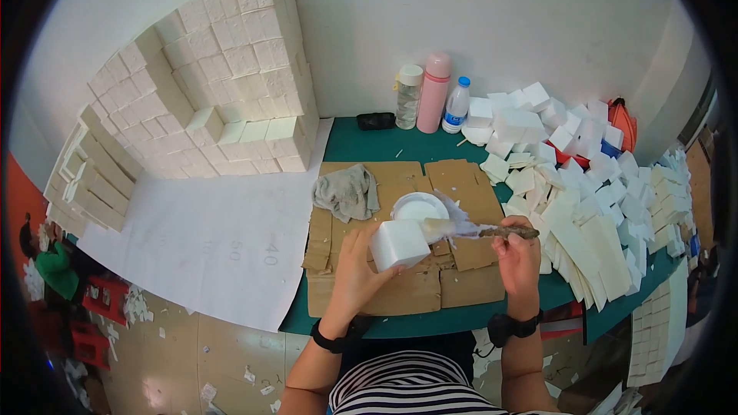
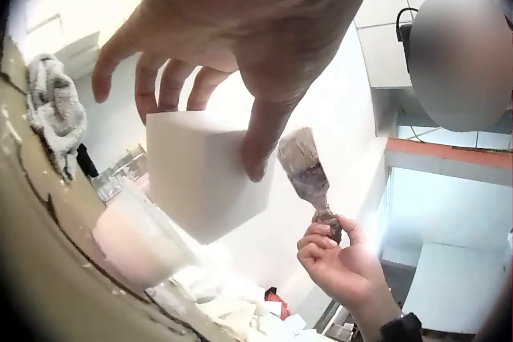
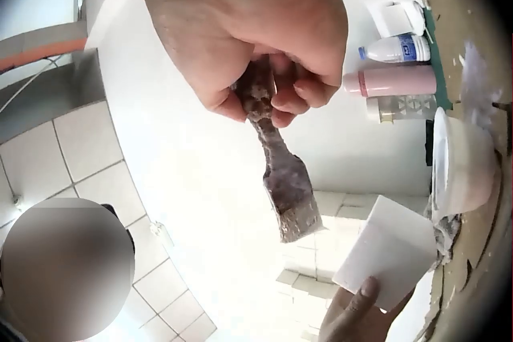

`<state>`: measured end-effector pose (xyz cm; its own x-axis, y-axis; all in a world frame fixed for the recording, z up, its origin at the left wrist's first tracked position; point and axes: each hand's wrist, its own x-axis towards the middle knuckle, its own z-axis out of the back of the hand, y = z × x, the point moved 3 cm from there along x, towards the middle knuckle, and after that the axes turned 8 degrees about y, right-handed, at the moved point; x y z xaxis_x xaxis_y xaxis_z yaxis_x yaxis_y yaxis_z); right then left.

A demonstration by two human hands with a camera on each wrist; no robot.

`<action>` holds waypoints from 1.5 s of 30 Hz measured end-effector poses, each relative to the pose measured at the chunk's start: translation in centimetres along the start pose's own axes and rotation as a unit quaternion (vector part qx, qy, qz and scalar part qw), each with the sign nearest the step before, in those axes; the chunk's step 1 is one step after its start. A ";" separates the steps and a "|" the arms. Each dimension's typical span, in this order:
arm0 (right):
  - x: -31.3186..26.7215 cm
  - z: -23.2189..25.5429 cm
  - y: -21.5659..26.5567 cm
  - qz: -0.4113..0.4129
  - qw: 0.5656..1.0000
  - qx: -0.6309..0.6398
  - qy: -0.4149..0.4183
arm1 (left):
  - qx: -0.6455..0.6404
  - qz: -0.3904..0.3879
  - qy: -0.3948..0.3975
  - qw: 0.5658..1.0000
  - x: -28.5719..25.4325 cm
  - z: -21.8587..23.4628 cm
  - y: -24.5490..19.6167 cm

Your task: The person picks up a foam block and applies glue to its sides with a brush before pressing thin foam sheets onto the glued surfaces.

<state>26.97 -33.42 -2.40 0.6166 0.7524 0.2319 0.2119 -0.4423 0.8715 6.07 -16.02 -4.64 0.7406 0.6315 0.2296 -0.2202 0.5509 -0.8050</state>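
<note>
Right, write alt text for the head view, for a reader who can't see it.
A left hand holds a white block and a right hand a brush, near a white tub, over cardboard on a green table. Stacked blocks stand left, loose white pieces lie right.

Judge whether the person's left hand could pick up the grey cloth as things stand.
Probably not: the left hand grips the white block between thumb and fingers. Otherwise the way looks free, as the grey cloth lies uncovered on the cardboard, just beyond that hand.
</note>
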 end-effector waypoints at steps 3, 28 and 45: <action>-0.4 -1.3 0.5 -0.010 0.999 -0.013 0.039 | -0.073 -0.033 0.027 0.996 0.0 0.2 -0.6; -0.4 -1.9 0.5 -0.006 0.985 -0.154 -0.076 | -0.070 -0.035 0.017 0.997 -1.5 0.7 -1.0; -1.6 -2.0 -0.9 -0.040 0.989 -0.119 -0.076 | -0.036 -0.052 -0.016 0.998 -1.4 0.8 -1.3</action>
<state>24.27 -33.27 -2.65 0.7165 0.6894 0.1063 0.0911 -0.2436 0.9656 4.84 -17.16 -3.52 0.7361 0.5910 0.3300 -0.0972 0.5747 -0.8126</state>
